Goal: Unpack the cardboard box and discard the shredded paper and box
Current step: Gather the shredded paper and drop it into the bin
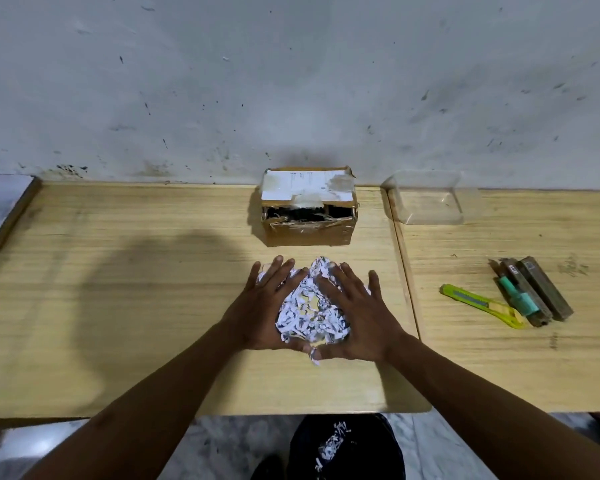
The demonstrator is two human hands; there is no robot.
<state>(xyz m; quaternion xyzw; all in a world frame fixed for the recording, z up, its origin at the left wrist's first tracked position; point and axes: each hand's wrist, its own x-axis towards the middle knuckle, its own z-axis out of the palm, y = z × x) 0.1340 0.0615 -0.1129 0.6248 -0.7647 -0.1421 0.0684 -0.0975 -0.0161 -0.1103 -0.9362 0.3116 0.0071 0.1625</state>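
Now my straight, spread fingers (274, 273) flank the shredded paper (309, 315). I'd squeeze inward evenly so nothing slips beyond them.

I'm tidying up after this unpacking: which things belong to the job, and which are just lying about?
Job: box, shredded paper pressed between left hand and right hand, black bag holding shreds.
Lying about: clear tray, knife, lighter, brown sticks.

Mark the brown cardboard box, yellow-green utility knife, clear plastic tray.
brown cardboard box (309, 235), head view, front wall.
yellow-green utility knife (480, 303), head view, mid handle.
clear plastic tray (430, 202), head view, bare base.
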